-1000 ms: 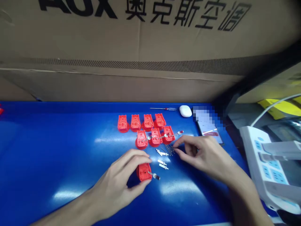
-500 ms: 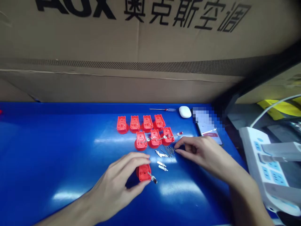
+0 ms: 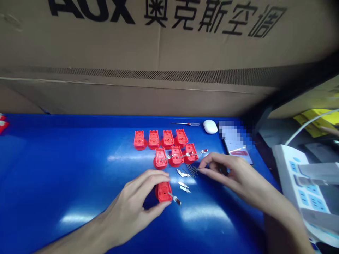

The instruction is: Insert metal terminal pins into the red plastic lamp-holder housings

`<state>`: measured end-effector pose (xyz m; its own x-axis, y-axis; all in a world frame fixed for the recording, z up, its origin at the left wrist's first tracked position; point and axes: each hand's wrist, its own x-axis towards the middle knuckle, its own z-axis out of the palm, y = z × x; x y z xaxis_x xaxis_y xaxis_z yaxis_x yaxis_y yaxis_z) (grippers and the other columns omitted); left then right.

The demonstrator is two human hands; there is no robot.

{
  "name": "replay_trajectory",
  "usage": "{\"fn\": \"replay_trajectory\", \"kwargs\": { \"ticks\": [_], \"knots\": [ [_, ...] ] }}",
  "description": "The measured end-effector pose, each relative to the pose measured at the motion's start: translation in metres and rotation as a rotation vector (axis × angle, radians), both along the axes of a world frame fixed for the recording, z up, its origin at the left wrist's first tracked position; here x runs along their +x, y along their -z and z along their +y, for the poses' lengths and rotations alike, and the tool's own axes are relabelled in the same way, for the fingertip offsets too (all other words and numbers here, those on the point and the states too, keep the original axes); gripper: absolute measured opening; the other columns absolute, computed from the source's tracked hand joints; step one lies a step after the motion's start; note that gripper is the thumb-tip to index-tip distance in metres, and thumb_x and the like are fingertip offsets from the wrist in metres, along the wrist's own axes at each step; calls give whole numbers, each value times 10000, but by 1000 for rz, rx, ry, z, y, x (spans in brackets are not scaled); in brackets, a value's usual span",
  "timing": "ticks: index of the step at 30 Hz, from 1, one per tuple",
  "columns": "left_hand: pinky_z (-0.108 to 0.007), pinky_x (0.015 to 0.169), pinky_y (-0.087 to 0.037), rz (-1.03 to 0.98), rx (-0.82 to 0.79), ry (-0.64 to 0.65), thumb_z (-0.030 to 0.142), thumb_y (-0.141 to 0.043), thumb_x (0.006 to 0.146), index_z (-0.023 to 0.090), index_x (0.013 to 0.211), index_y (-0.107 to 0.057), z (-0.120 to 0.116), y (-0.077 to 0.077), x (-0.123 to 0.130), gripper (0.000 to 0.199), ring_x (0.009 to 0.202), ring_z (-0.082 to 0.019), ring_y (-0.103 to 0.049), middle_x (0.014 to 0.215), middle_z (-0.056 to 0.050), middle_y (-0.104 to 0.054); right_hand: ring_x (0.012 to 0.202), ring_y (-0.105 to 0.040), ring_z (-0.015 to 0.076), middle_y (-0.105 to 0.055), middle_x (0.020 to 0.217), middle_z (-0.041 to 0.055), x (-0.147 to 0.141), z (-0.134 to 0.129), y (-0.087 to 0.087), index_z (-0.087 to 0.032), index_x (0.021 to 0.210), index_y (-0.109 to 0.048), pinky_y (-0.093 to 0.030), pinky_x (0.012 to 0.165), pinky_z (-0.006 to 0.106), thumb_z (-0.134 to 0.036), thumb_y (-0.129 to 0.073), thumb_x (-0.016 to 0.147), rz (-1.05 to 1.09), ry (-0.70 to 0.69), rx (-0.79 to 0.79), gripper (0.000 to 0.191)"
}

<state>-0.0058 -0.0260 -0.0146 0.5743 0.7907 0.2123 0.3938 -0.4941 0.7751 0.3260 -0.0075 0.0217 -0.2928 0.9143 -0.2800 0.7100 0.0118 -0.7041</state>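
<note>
My left hand (image 3: 136,199) is closed around the sides of a red plastic housing (image 3: 164,193), its open face up. A thin metal shaft with a flat, shiny end (image 3: 176,200) sticks out of that housing to the right. My right hand (image 3: 231,173) pinches at the right edge of a small pile of thin dark metal pins (image 3: 190,170); one pin's end appears between thumb and forefinger. Left of the pile lie small white-bladed pieces (image 3: 183,174), with two more white pieces (image 3: 184,187) nearer me.
Several similar red housings (image 3: 153,139) stand in two rows behind my hands, those in the front row with metal shafts. Along the back lie a screwdriver (image 3: 189,124), a white rounded case (image 3: 210,126) and a phone (image 3: 238,148). A power strip (image 3: 302,187) sits at the right.
The whole view has shifted slightly. My left hand keeps its hold on the red housing, and my right fingertips stay pinched at the pins with little visible movement.
</note>
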Motion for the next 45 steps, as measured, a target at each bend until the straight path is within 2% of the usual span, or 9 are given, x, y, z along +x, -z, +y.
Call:
{"fn": "replay_trajectory", "kwargs": {
  "ticks": [5, 10, 15, 18, 23, 27, 32, 36, 45],
  "knots": [
    [-302, 1096, -608, 7, 17, 1, 215, -760, 1022, 283, 1424, -605, 1, -1, 0, 436, 1256, -180, -738, 1419, -51, -712, 1033, -692, 223, -756, 1171, 40, -6, -6, -10, -275, 1069, -766, -526, 900, 344, -481, -679, 1096, 242, -80, -32, 225],
    [-301, 1069, -623, -8, 10, 3, 204, -762, 1019, 283, 1423, -609, 0, -2, 0, 439, 1248, -184, -746, 1405, -55, -723, 881, -701, 182, -792, 1009, 18, -21, -15, -11, -259, 980, -803, -537, 786, 292, -396, -781, 1044, 418, -52, -131, 153],
    [-333, 1114, -616, -10, 6, 11, 207, -762, 1022, 284, 1429, -606, 1, 1, 0, 442, 1284, -199, -743, 1425, -50, -735, 873, -695, 164, -787, 1053, 25, -40, -19, -6, -314, 1252, -822, -552, 736, 263, -347, -750, 1073, 514, -72, -18, 196],
    [-333, 1129, -609, -17, -38, 10, 231, -772, 1023, 308, 1460, -586, 2, 3, 0, 481, 1283, -194, -750, 1444, -30, -738, 902, -713, 162, -781, 1076, 29, -48, -20, -3, -342, 1271, -835, -569, 783, 272, -298, -679, 1116, 548, -138, 62, 224],
    [-317, 1049, -631, -5, -157, 69, 271, -819, 998, 342, 1462, -573, 2, -2, -2, 530, 1193, -183, -779, 1389, 2, -760, 939, -746, 153, -815, 1073, -7, -59, -25, 2, -334, 1213, -828, -566, 861, 267, -267, -739, 1082, 565, -81, 71, 172],
    [-303, 1018, -636, -12, -268, 115, 279, -816, 1003, 365, 1463, -564, 4, -7, -2, 531, 1168, -172, -783, 1367, 15, -762, 854, -758, 125, -848, 1071, -34, -68, -30, 12, -335, 1236, -809, -557, 756, 224, -245, -816, 1026, 640, -58, 77, 229],
    [-326, 1064, -650, -66, -352, 99, 280, -879, 944, 346, 1489, -557, 8, -9, -1, 636, 1223, -189, -785, 1396, -5, -754, 891, -778, 140, -839, 1001, -13, -74, -29, 19, -267, 1132, -833, -581, 827, 243, -217, -798, 1035, 614, -146, 149, 114],
    [-391, 1093, -660, -117, -435, 124, 262, -893, 927, 314, 1487, -586, 11, -10, -1, 641, 1249, -231, -787, 1389, -53, -770, 1054, -752, 177, -780, 1159, 48, -73, -24, 20, -252, 1172, -837, -587, 930, 298, -222, -744, 1069, 560, -225, 217, 143],
    [-414, 1126, -650, -136, -447, 123, 234, -912, 903, 313, 1497, -582, 13, -9, 0, 684, 1278, -230, -777, 1435, -67, -755, 1021, -686, 169, -704, 1126, 46, -73, -25, 29, -264, 1164, -822, -539, 871, 300, -239, -731, 1079, 463, -274, 318, 128]
  ]
}}
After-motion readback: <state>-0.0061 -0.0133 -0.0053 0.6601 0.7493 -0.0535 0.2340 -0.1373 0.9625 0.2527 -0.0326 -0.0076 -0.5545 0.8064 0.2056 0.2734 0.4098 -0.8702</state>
